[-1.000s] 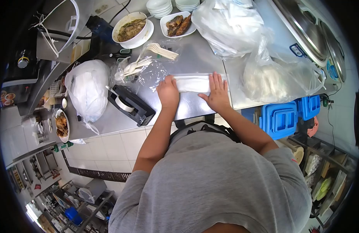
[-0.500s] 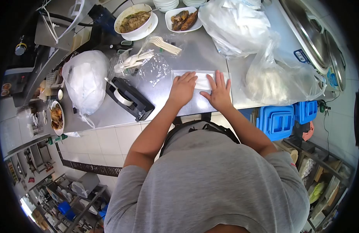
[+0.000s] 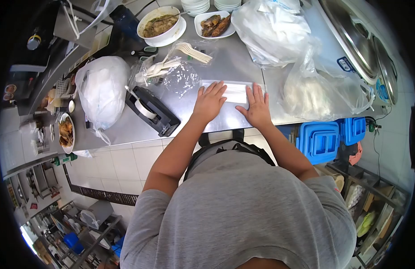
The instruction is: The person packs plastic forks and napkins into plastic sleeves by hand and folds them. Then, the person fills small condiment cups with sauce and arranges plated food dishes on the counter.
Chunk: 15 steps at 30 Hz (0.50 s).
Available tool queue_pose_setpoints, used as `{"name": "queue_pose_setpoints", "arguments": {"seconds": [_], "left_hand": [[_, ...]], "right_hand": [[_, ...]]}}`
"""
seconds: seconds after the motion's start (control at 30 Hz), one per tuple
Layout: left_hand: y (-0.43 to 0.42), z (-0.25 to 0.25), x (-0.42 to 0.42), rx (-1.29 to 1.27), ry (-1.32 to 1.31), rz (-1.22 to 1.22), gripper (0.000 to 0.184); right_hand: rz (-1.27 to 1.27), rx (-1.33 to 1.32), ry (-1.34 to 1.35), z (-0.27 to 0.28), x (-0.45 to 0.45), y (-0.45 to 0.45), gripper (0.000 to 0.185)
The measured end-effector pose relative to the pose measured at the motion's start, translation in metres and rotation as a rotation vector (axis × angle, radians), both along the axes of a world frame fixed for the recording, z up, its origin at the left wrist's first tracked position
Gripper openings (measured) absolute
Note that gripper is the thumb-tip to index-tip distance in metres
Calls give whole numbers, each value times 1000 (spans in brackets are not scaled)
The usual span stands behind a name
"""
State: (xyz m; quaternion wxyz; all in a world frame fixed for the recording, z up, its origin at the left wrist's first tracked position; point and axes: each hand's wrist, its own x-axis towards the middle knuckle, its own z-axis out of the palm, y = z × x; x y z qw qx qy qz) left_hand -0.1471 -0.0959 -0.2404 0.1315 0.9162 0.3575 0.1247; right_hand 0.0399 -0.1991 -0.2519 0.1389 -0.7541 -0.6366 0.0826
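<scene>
A flat white folded paper piece, looking like a napkin (image 3: 236, 93), lies in a clear plastic sleeve on the steel counter. My left hand (image 3: 209, 102) rests flat over its left end, fingers stretched out. On the right end lies my right hand (image 3: 257, 108), palm down with the thumb spread toward the middle. Both hands hide the ends of the napkin. Left of them stands a black tape dispenser (image 3: 154, 120) with a roll of tape. Pale disposable forks (image 3: 194, 53) and white spoons (image 3: 158, 71) lie beyond it in clear wrappers.
A full white plastic bag (image 3: 103, 89) sits at left; larger bags (image 3: 272, 31) stand at the back right. A bowl of food (image 3: 160, 27) and a dish of fish (image 3: 214, 25) are at the back. Blue lidded bins (image 3: 318, 141) stand below the counter.
My hands have slid slightly apart, the right one a little to the right, showing more of the napkin between them. The view has shifted slightly.
</scene>
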Motion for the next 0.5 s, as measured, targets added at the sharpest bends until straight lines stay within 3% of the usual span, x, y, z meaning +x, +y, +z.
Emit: {"name": "queue_pose_setpoints", "arguments": {"seconds": [0.1,0.2,0.3,0.33,0.37,0.4,0.43,0.5], "left_hand": [[-4,-9,-8,-42,-95,84,41],[-7,-20,-16,-84,-190,138,42],[-7,-24,-16,-63,-159,132,43],[-6,-26,-15,-60,-150,150,43],[-7,-29,-14,-60,-139,158,42],[-8,-31,-16,-40,-124,137,41],[-9,-34,-14,-24,-173,149,41],[-12,-39,-12,6,-276,171,40]], "right_hand": [[1,-90,-4,4,3,-1,90],[-7,-163,-68,19,-1,5,80],[-60,-22,220,47,-24,34,64],[27,191,383,72,-51,45,48],[100,132,683,104,-83,54,46],[177,40,938,92,-110,63,46],[41,106,240,67,-155,64,47],[-2,-284,282,81,-200,75,51]]}}
